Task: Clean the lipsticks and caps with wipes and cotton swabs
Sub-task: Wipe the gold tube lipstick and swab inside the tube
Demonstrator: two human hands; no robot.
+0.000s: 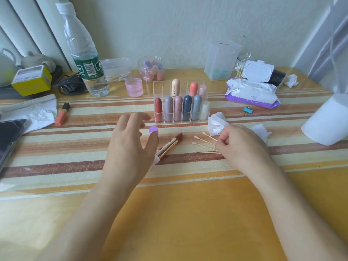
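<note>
Gold lipstick [169, 146] lies between left hand [130, 147] and right hand [241, 146] gripping wipe [216, 125].

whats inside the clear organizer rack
Nine capped lipsticks stand in the clear organizer: six in front, three behind. The front row hides the back ones' lower halves; the back left cells look empty.

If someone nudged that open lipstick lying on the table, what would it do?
The lipstick is a round tube lying on its side, so it would probably roll. Its shiny gold casing may be slippery. The uncapped tip looks soft and could smear.
</note>
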